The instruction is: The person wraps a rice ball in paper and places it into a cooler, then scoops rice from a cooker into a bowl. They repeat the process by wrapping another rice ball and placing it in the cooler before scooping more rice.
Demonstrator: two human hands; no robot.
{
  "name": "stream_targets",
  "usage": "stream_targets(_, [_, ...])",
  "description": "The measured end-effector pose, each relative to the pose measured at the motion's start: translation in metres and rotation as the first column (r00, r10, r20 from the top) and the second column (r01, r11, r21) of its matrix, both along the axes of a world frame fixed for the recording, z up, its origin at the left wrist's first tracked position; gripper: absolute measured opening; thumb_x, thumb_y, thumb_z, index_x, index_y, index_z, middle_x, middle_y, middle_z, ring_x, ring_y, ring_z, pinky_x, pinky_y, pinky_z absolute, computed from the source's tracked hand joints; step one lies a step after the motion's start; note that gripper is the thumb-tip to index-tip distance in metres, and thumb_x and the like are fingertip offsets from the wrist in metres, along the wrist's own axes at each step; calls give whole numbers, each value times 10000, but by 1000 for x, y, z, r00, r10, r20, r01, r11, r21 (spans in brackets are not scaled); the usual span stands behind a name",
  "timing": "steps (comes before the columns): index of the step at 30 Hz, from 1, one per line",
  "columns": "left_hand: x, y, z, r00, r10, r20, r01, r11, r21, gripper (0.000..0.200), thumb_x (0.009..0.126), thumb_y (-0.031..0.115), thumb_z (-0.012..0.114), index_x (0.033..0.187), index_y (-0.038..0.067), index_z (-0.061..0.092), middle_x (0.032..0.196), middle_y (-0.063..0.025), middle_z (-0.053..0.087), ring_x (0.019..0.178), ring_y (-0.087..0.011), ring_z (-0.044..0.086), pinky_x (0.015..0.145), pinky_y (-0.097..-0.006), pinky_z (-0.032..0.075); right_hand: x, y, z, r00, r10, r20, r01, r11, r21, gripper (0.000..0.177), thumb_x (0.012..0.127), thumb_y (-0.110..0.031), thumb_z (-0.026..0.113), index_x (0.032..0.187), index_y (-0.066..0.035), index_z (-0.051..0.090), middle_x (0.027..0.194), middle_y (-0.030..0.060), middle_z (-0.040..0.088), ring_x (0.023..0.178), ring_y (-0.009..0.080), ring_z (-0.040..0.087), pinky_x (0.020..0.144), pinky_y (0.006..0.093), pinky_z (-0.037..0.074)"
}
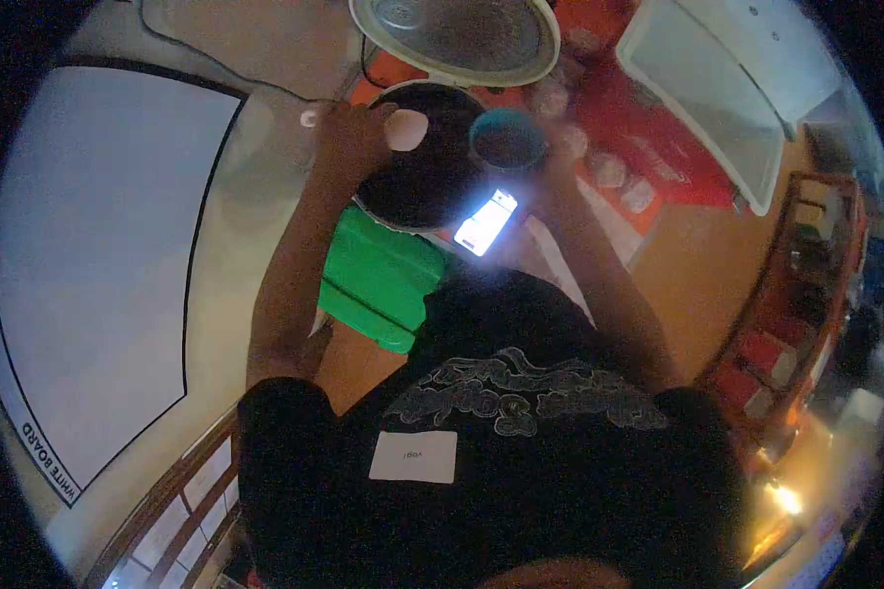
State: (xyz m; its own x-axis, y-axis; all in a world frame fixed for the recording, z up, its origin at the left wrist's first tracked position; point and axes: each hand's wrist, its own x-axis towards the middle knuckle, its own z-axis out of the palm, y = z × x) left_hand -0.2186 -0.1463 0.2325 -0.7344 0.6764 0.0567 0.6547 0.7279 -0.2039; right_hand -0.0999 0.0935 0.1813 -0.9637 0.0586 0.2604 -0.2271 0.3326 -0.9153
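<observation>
My left hand [356, 137] is closed around a pale, rounded object [406, 130], perhaps the head of a scoop, over the left side of a round, dark-bottomed pot [417, 191]. The handle, if there is one, is hidden by my fingers. My right hand [557, 162] grips a teal-rimmed cup [507, 139] by its right side, above the pot's right edge. The cup's inside looks dark. Behind the pot stands a raised lid [452, 39] with a pale rim. A lit phone [486, 223] lies close in front of the pot.
A green plastic stool or box [383, 280] is below the pot. Several clear packets [609, 169] lie on a red surface [648, 137]. A white container [702, 108] stands upper right, a whiteboard [108, 255] at left, and a cord [216, 64] runs upper left. A wooden shelf [786, 294] is at right.
</observation>
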Motion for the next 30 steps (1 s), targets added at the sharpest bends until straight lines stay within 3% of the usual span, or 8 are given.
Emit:
stream_targets(2, [-6, 9, -10, 999, 5, 41, -5, 1000, 1, 208, 756, 216, 649, 947, 137, 670, 808, -102, 685, 794, -295, 664, 793, -507, 451, 17, 10, 6, 980, -105, -167, 99, 994, -42, 468, 916, -418, 497, 1197, -47, 544, 1121, 138, 635, 1008, 268, 641, 861, 431, 547])
stream_targets(5, [-28, 13, -35, 992, -68, 103, 65, 997, 32, 215, 783, 247, 647, 963, 133, 678, 812, -97, 688, 794, -283, 666, 762, -486, 479, 34, 16, -12, 962, 134, 239, 88, 672, -735, 500, 923, -465, 435, 1155, -41, 567, 1104, 139, 641, 969, 273, 655, 856, 438, 548])
stream_targets(9, [-43, 13, -86, 973, -194, 127, 171, 970, 174, 223, 810, 269, 637, 985, 142, 692, 807, -87, 690, 797, -272, 667, 730, -460, 502, 49, 17, -24, 909, 172, 379, 266, 459, -847, 500, 933, -466, 407, 1156, -52, 575, 1066, 127, 655, 935, 267, 663, 857, 423, 550])
stream_targets(11, [-37, 19, -92, 977, -183, 107, 161, 968, 191, 224, 819, 263, 632, 1006, 162, 702, 812, -82, 692, 799, -270, 668, 781, -464, 468, 56, 14, -29, 847, 322, 422, 425, 65, -903, 437, 875, -381, 592, 1164, -54, 576, 1047, 105, 666, 921, 242, 666, 868, 402, 541])
stream_targets(15, [-22, 33, -84, 960, -204, 190, 179, 974, 142, 233, 862, 279, 579, 986, 125, 703, 842, -138, 695, 812, -336, 664, 816, -516, 473, 70, -3, -36, 818, 301, 490, 249, 582, -774, 505, 743, -193, 777, 1179, -52, 565, 1059, 83, 668, 959, 207, 650, 891, 387, 524])
stream_targets(17, [-10, 39, -73, 956, -61, 288, 67, 998, -11, 256, 854, 321, 589, 1008, 150, 701, 848, -129, 697, 814, -345, 657, 873, -595, 385, 72, -10, -6, 929, 49, 367, 67, 953, -297, 599, 615, -30, 844, 1151, -48, 576, 1055, 74, 670, 976, 181, 637, 895, 363, 519])
stream_targets(23, [9, 41, -105, 989, -145, -3, 143, 966, 217, 279, 817, 401, 611, 984, 207, 722, 799, -70, 684, 743, -268, 648, 725, -468, 361, 62, -8, -63, 850, 143, 507, 328, 609, -722, 504, 626, -100, 858, 1067, -57, 619, 1017, 91, 675, 955, 192, 647, 879, 352, 523])
stream_targets(30, [30, 36, -110, 982, -37, 185, -4, 976, 218, 231, 797, 362, 610, 922, 224, 746, 752, -58, 680, 715, -290, 634, 707, -477, 365, 59, -9, -64, 902, 103, 419, 169, 809, -563, 275, 899, -266, 582, 1057, -46, 633, 1016, 103, 674, 939, 238, 655, 852, 415, 547])
